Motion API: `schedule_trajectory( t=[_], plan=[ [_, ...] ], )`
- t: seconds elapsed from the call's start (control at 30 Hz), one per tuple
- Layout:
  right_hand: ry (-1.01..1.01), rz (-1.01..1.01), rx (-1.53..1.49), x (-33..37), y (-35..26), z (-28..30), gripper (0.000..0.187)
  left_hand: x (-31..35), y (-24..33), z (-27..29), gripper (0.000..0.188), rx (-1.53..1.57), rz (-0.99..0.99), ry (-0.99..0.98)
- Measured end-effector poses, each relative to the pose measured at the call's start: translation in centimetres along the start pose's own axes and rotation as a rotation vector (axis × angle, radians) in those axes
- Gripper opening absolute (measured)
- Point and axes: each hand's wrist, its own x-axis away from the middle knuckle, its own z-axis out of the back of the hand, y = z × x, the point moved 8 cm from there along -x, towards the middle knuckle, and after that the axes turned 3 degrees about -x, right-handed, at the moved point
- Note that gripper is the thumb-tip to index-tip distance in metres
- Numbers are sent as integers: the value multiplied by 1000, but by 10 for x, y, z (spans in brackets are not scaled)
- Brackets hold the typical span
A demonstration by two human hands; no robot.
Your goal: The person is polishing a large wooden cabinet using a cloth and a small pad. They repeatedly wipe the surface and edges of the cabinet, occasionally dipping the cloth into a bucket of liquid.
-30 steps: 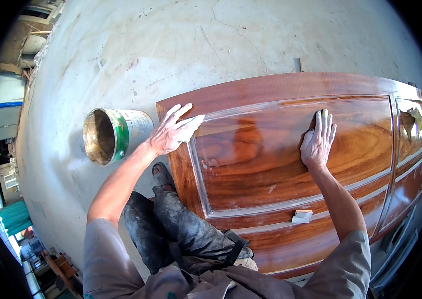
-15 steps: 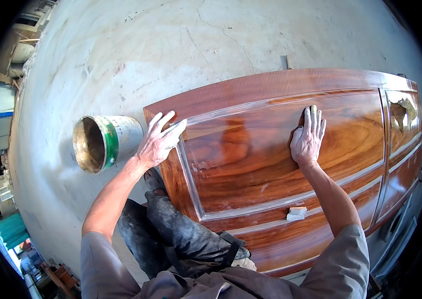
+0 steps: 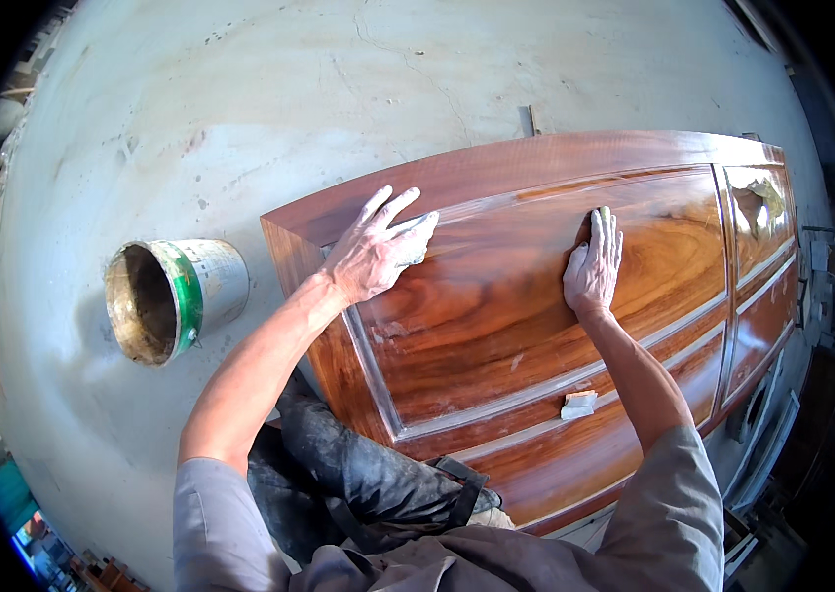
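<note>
A large glossy reddish-brown wooden panel door (image 3: 496, 326) lies before me, its recessed panels edged by pale, dusty grooves. My left hand (image 3: 378, 255) is over the door's upper left corner, fingers spread and whitened with dust. Something greyish shows beside its thumb and forefinger; I cannot make out whether it is a separate piece or just dust. My right hand (image 3: 592, 266) rests flat on the large panel, fingers stretched out and close together, dusty too. Nearer to me, a small folded pale piece (image 3: 578, 405), like sandpaper, lies on the lower rail.
A white bucket with a green band (image 3: 188, 296) lies on its side on the grey concrete floor (image 3: 269, 118), left of the door. A crumpled brownish shape (image 3: 761, 205) shows on the small upper right panel. My bent leg (image 3: 358, 474) is against the door's near left corner.
My left hand has moved right and slightly up, from the door's left edge onto its corner and panel. The right hand stays on the large panel, its fingers now closer together. The view has shifted.
</note>
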Motion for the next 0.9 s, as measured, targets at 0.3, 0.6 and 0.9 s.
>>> schedule_trajectory(
  t=[0.3, 0.6, 0.9],
  plan=[
    [60, -357, 180, 55, 16, 11, 69, 33, -24, 19, 48, 22, -121, -95],
    [38, -395, 143, 59, 6, 17, 72, 22, -16, 11, 59, -27, -145, -304],
    [40, -432, 104, 54, 9, 19, 77, -104, 21, -24, 65, -84, -286, -484]
  ],
)
